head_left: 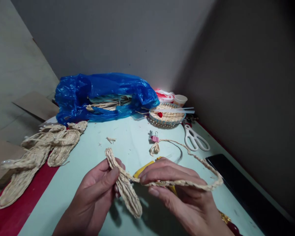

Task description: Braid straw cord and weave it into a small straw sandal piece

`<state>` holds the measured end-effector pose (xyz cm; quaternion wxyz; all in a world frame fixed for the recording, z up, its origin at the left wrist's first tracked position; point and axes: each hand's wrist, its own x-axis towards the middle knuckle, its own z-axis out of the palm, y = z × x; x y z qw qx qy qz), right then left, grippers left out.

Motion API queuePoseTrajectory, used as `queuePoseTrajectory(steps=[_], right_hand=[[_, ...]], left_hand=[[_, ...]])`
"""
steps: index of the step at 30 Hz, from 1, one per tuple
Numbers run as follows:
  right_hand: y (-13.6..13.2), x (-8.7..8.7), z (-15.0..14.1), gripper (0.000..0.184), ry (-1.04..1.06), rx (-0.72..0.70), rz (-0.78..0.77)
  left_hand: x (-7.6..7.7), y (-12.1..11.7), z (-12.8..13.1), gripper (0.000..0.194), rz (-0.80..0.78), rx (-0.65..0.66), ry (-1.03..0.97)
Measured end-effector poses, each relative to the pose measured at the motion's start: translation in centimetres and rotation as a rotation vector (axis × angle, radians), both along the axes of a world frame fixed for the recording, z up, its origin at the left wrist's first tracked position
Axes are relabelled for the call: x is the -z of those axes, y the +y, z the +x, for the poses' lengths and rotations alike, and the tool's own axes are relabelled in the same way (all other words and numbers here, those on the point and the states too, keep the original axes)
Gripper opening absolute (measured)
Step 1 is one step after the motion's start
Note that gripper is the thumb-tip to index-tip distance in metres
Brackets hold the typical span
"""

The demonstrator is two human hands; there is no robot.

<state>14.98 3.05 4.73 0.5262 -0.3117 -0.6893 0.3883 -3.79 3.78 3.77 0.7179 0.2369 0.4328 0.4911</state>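
Observation:
My left hand [95, 190] pinches a small woven straw piece [124, 185], flat and oval, held over the pale green table [127, 137]. My right hand [177, 190] grips a braided straw cord [201, 164] that joins the woven piece. The cord loops away to the right and back to a pink binder clip [154, 137] lying on the table. Something yellow [145, 167] shows behind my right fingers.
A blue plastic bag [100, 95] of straw lies at the back. Beside it are a shallow woven basket [167, 114], a paper cup [180, 99] and white scissors [195, 137]. Woven straw sandals [39, 154] lie at left. A dark phone [226, 170] sits at right.

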Motion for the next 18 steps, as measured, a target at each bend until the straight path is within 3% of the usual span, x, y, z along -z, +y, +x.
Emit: queuePoseTrajectory(steps=[5, 18], right_hand=[[-0.5, 0.2, 0.2, 0.025, -0.105, 0.015, 0.112], [-1.2, 1.1, 0.0, 0.021, -0.111, 0.009, 0.136]], left_hand=[[0.3, 0.2, -0.1, 0.019, -0.064, 0.011, -0.008], [0.1, 0.0, -0.1, 0.016, -0.138, 0.004, 0.009]])
